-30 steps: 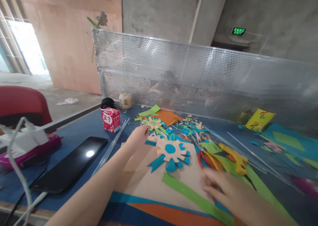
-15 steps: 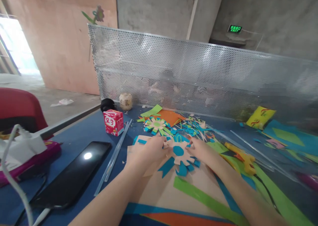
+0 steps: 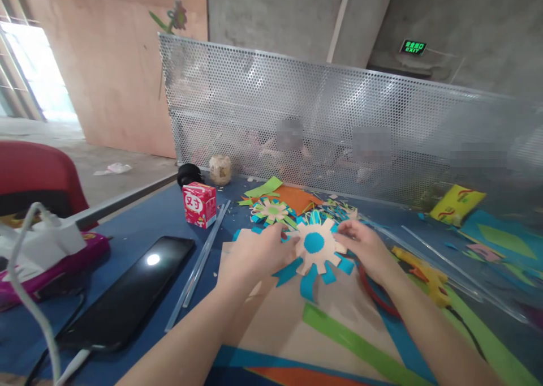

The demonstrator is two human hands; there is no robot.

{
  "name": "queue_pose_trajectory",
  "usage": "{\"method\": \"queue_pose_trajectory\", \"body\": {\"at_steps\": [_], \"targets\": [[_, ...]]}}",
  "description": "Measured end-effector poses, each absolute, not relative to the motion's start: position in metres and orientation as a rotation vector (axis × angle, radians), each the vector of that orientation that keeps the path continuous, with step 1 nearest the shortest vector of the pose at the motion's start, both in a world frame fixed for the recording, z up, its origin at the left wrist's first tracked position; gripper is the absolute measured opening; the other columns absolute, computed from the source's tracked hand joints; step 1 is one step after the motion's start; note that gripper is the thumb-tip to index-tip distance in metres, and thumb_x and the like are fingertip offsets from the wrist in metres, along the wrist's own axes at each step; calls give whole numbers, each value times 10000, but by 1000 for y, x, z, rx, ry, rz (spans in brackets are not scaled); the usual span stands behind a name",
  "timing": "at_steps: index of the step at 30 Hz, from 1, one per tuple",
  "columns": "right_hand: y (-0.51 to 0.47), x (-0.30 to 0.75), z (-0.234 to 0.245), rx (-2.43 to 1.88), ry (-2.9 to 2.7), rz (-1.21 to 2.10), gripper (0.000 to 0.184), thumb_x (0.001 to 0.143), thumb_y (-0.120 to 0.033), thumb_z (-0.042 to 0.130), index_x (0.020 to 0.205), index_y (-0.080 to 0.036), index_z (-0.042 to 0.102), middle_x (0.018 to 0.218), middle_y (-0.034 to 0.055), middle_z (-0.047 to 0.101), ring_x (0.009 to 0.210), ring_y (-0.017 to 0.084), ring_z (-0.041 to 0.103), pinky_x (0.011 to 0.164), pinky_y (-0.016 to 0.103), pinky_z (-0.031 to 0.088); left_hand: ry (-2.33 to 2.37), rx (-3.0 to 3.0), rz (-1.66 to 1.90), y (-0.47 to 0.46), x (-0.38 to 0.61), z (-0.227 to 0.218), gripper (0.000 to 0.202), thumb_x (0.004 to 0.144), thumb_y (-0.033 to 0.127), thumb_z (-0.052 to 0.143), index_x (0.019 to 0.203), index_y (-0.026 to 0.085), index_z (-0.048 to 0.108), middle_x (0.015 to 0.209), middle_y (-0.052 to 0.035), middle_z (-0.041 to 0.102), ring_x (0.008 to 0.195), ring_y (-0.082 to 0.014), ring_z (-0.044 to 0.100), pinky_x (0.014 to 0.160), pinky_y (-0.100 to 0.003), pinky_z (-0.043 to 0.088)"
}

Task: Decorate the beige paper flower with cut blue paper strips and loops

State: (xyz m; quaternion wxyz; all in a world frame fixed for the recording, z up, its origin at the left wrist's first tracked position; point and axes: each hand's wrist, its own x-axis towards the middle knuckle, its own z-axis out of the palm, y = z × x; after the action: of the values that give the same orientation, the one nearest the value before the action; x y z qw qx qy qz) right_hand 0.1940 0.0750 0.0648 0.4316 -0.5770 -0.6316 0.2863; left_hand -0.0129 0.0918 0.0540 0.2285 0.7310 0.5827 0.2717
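Observation:
A layered paper flower (image 3: 307,256), pale with a blue disc in its centre and blue petals behind, is held up over the pale paper sheets (image 3: 292,324). My left hand (image 3: 265,250) pinches its left edge, fingers curled. On the opposite side my right hand (image 3: 367,247) grips the right petals between thumb and fingers. Just behind lies a second paper flower (image 3: 271,209) with a green centre. Below the held flower a green paper strip (image 3: 352,338) crosses the sheet. A red curved handle (image 3: 377,301) shows beside my right wrist, partly hidden.
To the left are a black phone (image 3: 131,290), clear glue sticks (image 3: 199,261) and a red box (image 3: 199,205). A yellow glue gun (image 3: 424,275) lies on the right. Paper scraps sit before the perforated metal screen (image 3: 271,91), behind which people are blurred.
The flower has been lifted slightly and tilted to face me more, with both hands moving along. The red handle by my right wrist has come into view. My head view has shifted a little.

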Motion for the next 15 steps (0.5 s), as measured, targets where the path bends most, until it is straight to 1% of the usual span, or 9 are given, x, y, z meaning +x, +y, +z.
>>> {"method": "queue_pose_trajectory", "body": {"at_steps": [2,4,7,9,11,12,15], "targets": [[71,193,69,-1313,-1463,700,243,668,-371,584,788,-203,454,708,-31,518,584,97,485,539,220,415,1541,1974,865,95,-11,56,430,745,541,398,908,172,548,851,-84,628,741,-198,589,609,-279,423],[67,192,72,-1188,-1347,679,253,651,-346,627,794,-208,470,713,-32,522,588,96,487,532,211,410,1373,1852,962,97,-10,58,466,729,559,422,930,155,539,843,-84,622,727,-181,585,567,-259,430],[62,189,74,-1062,-1219,697,255,642,-323,650,808,-213,490,738,-21,543,619,106,512,542,213,419,1073,1651,1053,97,-8,61,435,684,500,538,940,149,536,699,-32,586,622,-134,555,486,-218,394],[60,187,75,-995,-1161,791,264,626,-294,668,817,-217,504,762,-18,562,645,111,534,564,217,435,962,1622,1095,96,-9,63,364,662,421,598,899,153,533,576,27,507,530,-97,499,456,-203,351],[59,188,75,-954,-1118,926,303,604,-262,684,853,-227,515,779,-21,581,652,112,551,560,217,445,897,1642,1153,96,-10,66,298,649,354,624,850,160,522,528,58,450,496,-79,461,460,-201,339],[58,189,74,-948,-1113,1000,323,603,-254,684,878,-232,516,787,-20,590,647,115,558,551,220,448,870,1659,1177,95,-11,67,275,648,331,626,838,163,520,530,60,449,499,-78,460,474,-205,348],[56,193,73,-1009,-1213,1160,333,629,-274,665,930,-222,531,809,8,623,663,148,585,565,265,468,847,1723,1210,94,-13,70,267,650,281,618,873,168,527,601,37,508,546,-87,490,526,-223,389]]}}
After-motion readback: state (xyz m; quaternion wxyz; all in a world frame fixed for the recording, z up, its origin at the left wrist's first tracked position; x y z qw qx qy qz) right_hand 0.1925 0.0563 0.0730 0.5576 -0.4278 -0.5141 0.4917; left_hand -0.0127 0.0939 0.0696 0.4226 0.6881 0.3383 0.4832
